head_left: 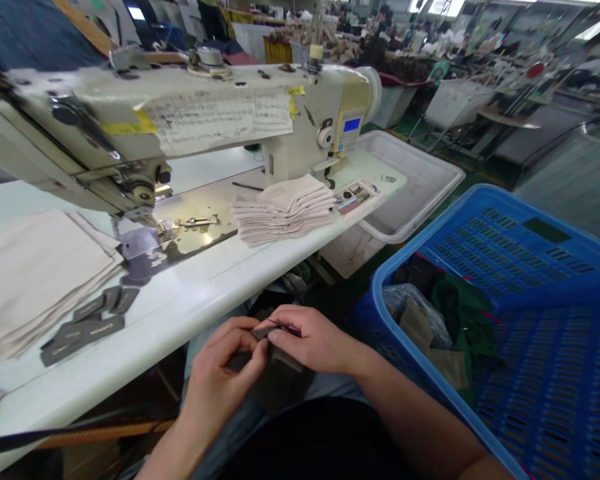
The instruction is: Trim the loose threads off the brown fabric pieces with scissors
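Note:
Over my lap, my left hand (pixel 225 363) pinches the edge of a dark grey-brown fabric piece (pixel 280 383) between thumb and fingers. My right hand (pixel 317 340) is closed close beside it, with a thin dark tool (pixel 291 329) between thumb and fingers; its exact kind is too small to tell. The tool's tip is at the fabric edge by my left fingertips. Beyond my hands stands a sewing machine (pixel 230 113) on a white table (pixel 190 300). A bundle of folded pale fabric pieces (pixel 285 210) lies right of its needle area.
At the table's left lie a stack of pale fabric panels (pixel 45 267) and several dark grey strips (pixel 87 327). A small parts tray (pixel 357 197) is set in the right end. A blue basket (pixel 380 287) with cloth stands at my right, a white bin (pixel 430 193) behind the table.

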`<state>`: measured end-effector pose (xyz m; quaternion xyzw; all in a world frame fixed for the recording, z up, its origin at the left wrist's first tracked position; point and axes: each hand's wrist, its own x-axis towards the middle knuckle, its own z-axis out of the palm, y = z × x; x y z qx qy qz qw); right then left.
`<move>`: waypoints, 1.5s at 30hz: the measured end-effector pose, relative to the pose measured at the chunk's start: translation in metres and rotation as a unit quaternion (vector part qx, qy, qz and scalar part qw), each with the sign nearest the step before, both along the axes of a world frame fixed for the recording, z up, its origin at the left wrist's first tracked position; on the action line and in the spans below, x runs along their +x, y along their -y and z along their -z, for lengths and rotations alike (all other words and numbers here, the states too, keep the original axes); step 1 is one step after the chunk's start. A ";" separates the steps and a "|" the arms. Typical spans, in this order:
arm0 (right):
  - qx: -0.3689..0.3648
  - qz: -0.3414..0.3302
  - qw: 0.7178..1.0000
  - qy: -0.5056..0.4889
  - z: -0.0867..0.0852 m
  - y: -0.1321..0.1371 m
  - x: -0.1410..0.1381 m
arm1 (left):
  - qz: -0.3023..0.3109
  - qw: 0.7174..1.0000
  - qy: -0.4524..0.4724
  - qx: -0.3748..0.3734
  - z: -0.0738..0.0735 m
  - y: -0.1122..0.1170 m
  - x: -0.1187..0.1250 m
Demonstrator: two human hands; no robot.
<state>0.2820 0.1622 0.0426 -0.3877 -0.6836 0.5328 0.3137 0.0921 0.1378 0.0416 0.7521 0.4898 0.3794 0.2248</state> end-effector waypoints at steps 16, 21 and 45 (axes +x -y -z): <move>-0.093 0.033 0.995 -0.020 -0.004 -0.004 -0.015 | -0.065 0.995 0.039 -0.068 0.004 0.005 -0.008; -0.043 0.037 0.998 0.017 -0.005 -0.004 -0.014 | -0.042 0.991 0.063 -0.111 0.004 0.002 -0.009; -0.209 0.073 0.966 -0.135 0.016 -0.020 -0.008 | -0.007 0.989 0.087 -0.122 0.002 -0.009 -0.001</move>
